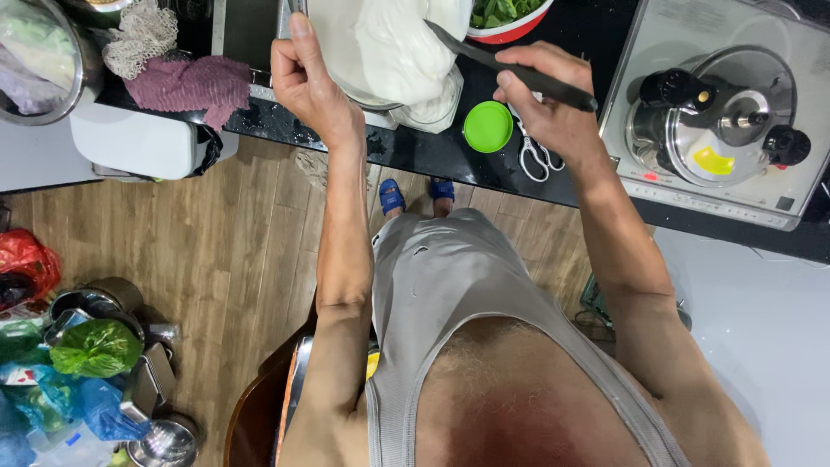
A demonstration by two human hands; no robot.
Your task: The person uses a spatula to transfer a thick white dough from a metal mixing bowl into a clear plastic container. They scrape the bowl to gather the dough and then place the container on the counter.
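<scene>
My left hand (304, 82) grips the rim of a metal bowl (333, 60) on the black counter (432, 156). A white soft mass (393, 47), in or on thin plastic, fills the bowl. My right hand (545, 104) is shut on the black handle of a knife (510, 71), whose blade points into the white mass. A green round lid (488, 126) and a pair of scissors (536, 157) lie on the counter just below my right hand.
A lidded steel pot (718, 117) sits on a white induction cooker (683, 186) at right. A red bowl of greens (506, 17) stands behind. At left are a purple cloth (190, 85), a mesh scrubber (138, 39) and a steel basin (78, 78). Bags and pots (95, 355) crowd the wooden floor.
</scene>
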